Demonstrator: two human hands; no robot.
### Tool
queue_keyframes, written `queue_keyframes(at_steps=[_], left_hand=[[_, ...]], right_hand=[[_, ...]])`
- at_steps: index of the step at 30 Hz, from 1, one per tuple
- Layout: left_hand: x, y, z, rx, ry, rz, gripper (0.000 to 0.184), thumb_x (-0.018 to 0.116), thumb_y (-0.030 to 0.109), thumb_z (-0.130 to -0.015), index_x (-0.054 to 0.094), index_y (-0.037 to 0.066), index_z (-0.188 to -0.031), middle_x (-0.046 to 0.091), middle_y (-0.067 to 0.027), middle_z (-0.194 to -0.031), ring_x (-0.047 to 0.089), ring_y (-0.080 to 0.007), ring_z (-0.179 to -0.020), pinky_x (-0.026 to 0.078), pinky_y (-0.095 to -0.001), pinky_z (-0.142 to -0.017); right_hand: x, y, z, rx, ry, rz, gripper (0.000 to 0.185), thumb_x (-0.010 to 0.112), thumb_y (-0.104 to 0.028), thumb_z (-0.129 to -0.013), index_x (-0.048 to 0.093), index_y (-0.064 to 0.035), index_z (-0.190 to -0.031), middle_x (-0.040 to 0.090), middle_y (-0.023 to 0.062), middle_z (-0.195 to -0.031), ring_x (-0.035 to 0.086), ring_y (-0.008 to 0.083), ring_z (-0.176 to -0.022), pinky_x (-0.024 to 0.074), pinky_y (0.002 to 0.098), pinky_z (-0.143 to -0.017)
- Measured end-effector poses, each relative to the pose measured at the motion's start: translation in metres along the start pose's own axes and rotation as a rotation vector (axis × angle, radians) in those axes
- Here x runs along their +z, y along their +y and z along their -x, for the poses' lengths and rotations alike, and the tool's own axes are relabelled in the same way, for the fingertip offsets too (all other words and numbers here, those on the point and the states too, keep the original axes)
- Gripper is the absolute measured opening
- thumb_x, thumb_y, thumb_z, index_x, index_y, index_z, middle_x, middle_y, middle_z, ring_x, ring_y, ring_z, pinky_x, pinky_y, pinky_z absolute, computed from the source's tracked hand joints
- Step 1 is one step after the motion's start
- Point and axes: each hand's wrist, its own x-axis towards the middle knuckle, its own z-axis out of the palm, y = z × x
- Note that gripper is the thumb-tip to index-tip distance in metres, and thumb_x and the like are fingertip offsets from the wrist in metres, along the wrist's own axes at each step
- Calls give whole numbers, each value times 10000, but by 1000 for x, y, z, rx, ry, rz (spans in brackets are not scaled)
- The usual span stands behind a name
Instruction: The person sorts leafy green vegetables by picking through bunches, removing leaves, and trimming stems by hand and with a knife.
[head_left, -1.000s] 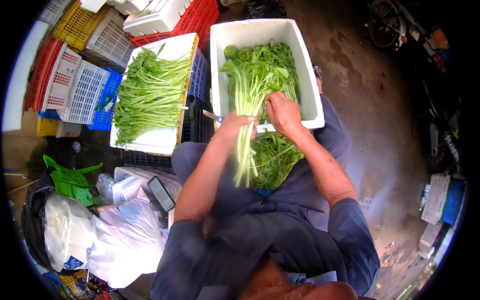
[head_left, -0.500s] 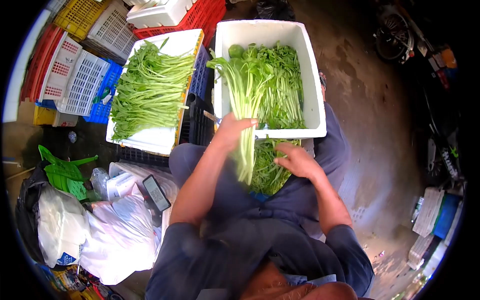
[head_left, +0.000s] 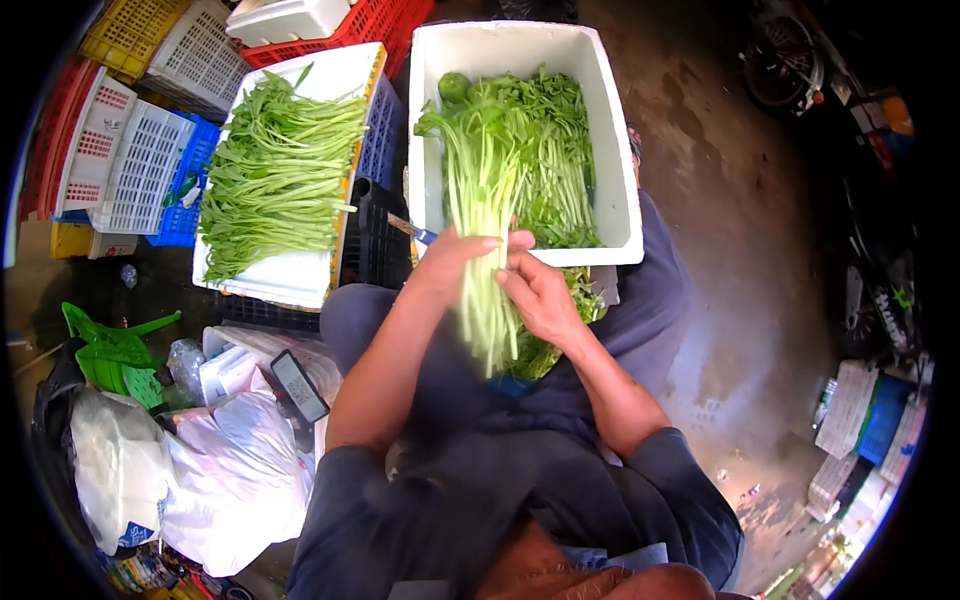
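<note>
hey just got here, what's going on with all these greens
A bunch of long-stemmed greens is held upright-ish in the left hand, while the fingers of the right hand are at its stems. Its leafy end is over a white foam box, which holds more greens. Beside the box, a layer of similar stems lies across a white board.

QR-like code (head_left: 298, 384) on black-framed panel (head_left: 311, 408), motorcycle lettering (head_left: 889, 318) unreadable
</note>
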Motion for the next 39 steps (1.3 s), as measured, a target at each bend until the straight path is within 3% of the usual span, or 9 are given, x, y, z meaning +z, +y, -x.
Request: queue_keyframes(at_steps=[2, 5, 7, 10, 15, 19, 23, 32, 39], left_hand=[[0, 5, 1, -16, -48, 50, 563, 668, 173, -915, 490, -69, -1392, 652, -287, -1268, 642, -349, -1186, 520, -452, -1024], [-6, 6, 4, 48, 6, 120, 534, 674, 137, -916, 492, -33, -1389, 688, -253, -1188, 650, -385, -1175, 522, -483, -1031], [-11, 10, 4, 92, 44, 186, 510, 675, 117, -917, 502, -14, -1378, 709, -224, -1129, 666, -396, -1147, 526, -496, -1034], [-16, 17, 1, 155, 109, 309, 537, 670, 103, -908, 469, 40, -1402, 681, -178, -1030, 720, -376, -950, 600, -534, -892], [-20, 19, -6, 211, 69, 335, 597, 635, 190, -960, 400, 132, -1506, 598, -103, -981, 650, -290, -809, 585, -508, -825], [-24, 23, -8, 206, 93, 308, 641, 697, 211, -908, 441, 51, -1474, 592, -86, -950, 629, -263, -781, 551, -463, -764], [-27, 20, -8, 187, 150, 225, 580, 720, 220, -890, 514, 12, -1391, 594, -86, -939, 640, -265, -797, 550, -463, -750], [-28, 22, -6, 190, 104, 316, 466, 660, 167, -934, 533, 41, -1364, 617, -114, -981, 657, -282, -833, 566, -460, -753], [-24, 22, -6, 171, 154, 243, 434, 631, 142, -948, 526, 50, -1359, 627, -127, -972, 651, -270, -816, 555, -444, -737]], right_hand=[[-5, -17, -7, 58, -73, 50, 283, 643, -230, -976, 667, 24, -1097, 701, 178, -902, 682, 229, -851, 534, 392, -786], [-21, -17, -25, -32, -281, 62, 221, 635, -187, -995, 686, 18, -1059, 583, -8, -752, 509, 72, -672, 412, 257, -597], [-41, 18, -52, 116, -401, -147, 266, 637, -212, -999, 706, 6, -1134, 719, 69, -930, 666, 115, -782, 541, 282, -751], [-84, 75, -118, 256, -71, -62, 353, 681, -305, -958, 705, 24, -1085, 736, 79, -941, 685, 158, -770, 542, 317, -781], [-135, 212, -207, 354, 94, 702, 362, 655, -306, -926, 704, 50, -972, 718, 246, -1037, 720, 332, -921, 560, 430, -846], [-126, 232, -227, 335, -12, 1062, 299, 629, -248, -908, 694, 31, -992, 700, 282, -1073, 689, 409, -1015, 547, 463, -902], [-104, 248, -247, 629, 158, 754, 312, 588, -205, -876, 688, 23, -1064, 690, 293, -1123, 686, 403, -1058, 549, 450, -914], [-116, 248, -258, 580, 240, 599, 304, 596, -231, -877, 689, 44, -967, 702, 238, -1027, 704, 394, -864, 593, 447, -788], [-110, 101, -206, 554, 151, -347, 187, 526, -83, -989, 541, 61, -1107, 523, 96, -807, 523, 200, -576, 617, 402, -678]])
